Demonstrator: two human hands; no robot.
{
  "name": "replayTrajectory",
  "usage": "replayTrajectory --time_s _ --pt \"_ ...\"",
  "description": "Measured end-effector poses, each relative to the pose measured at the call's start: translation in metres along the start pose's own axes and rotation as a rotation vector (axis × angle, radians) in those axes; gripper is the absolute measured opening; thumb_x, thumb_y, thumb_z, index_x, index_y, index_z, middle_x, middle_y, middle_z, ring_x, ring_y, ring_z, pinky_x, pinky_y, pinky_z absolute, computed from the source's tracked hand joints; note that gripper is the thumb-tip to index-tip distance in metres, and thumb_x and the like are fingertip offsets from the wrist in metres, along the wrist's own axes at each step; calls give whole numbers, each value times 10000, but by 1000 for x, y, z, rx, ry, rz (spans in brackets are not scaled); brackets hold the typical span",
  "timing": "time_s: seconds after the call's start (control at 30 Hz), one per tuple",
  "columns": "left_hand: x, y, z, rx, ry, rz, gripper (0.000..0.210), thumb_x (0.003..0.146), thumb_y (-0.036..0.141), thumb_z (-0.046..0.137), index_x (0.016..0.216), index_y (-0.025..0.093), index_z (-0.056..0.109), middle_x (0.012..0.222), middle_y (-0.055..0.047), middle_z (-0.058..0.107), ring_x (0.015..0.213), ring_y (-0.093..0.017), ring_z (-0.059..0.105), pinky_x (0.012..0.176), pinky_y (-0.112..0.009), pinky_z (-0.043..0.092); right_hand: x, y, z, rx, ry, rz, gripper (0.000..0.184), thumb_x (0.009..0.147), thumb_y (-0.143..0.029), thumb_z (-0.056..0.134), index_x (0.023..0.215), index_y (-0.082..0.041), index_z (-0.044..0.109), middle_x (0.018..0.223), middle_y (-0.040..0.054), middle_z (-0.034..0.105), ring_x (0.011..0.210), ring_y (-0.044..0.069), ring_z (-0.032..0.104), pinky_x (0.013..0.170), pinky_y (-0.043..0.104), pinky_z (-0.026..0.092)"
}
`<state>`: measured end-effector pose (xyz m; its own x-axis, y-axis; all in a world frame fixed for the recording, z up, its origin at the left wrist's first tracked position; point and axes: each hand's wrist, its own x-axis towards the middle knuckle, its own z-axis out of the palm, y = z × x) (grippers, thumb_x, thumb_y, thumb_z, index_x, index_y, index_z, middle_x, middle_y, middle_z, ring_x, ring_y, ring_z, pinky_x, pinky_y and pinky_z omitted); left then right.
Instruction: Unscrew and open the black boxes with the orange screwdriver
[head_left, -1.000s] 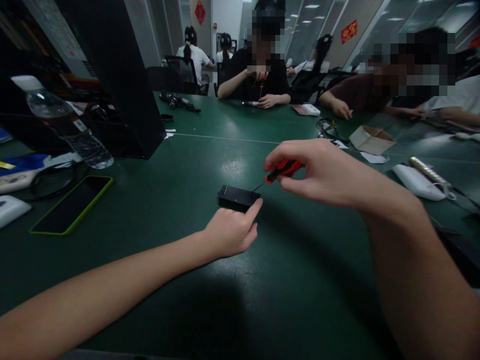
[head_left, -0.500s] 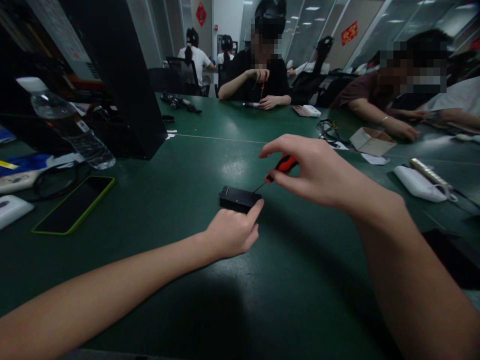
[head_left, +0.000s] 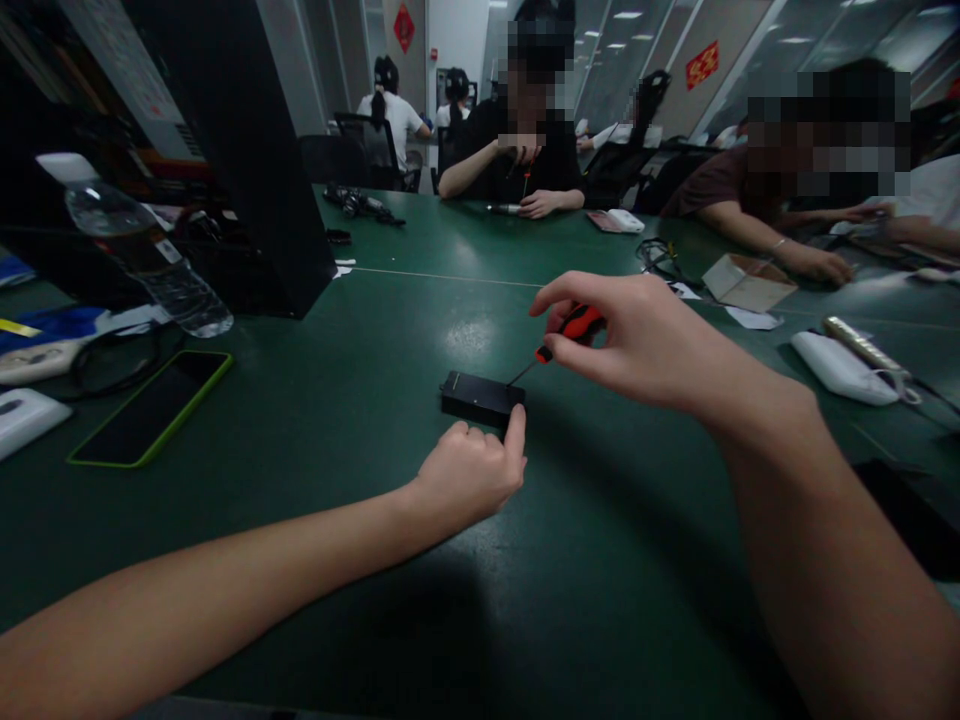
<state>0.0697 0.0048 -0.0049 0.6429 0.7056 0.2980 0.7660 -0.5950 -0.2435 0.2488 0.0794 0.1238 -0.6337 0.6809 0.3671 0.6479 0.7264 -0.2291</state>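
A small black rectangular box lies on the green table in front of me. My left hand rests at its near right corner, the index finger stretched out against the box and the other fingers curled in; nothing shows in them. Between the thumb and fingers of my right hand is a red and black screwdriver, held at a slant. Its thin shaft runs down left to the top of the box, near the right end. Whether the tip sits in a screw is too small to tell.
To the left are a phone with a green edge, a tilted water bottle and a black upright panel. On the right lie an open cardboard box and a white device. A co-worker sits opposite, holding a screwdriver.
My left index finger has shifted slightly on the near right corner of the box, and that hand has turned a little. My right fingers have turned slightly around the screwdriver handle.
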Motion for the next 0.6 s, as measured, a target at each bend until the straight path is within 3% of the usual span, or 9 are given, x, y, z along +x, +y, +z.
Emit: replayTrajectory --time_s 0.2,0.43,0.6 --pt "1 -4 3 -23 15 44 557 959 268 508 1402 -70 507 627 -90 685 540 -236 674 530 -341 473 -2 11 4 -247 93 59 329 875 -449 649 1091 -202 669 763 74 717 710 254 679 618 318 438" --pt "2 -4 4 -30 16 47 554 947 257 525 1393 -71 516 654 -98 694 551 -244 681 531 -350 499 -1 8 5 -189 77 43 358 870 -377 639 1180 -197 651 833 66 730 751 252 692 664 321 450" --pt "2 -2 4 -32 10 46 556 951 252 516 1391 -87 509 646 -105 689 545 -247 679 525 -350 494 -1 0 4 -164 66 0 478 871 -334 637 1317 -177 570 888 75 729 774 246 687 677 318 468"
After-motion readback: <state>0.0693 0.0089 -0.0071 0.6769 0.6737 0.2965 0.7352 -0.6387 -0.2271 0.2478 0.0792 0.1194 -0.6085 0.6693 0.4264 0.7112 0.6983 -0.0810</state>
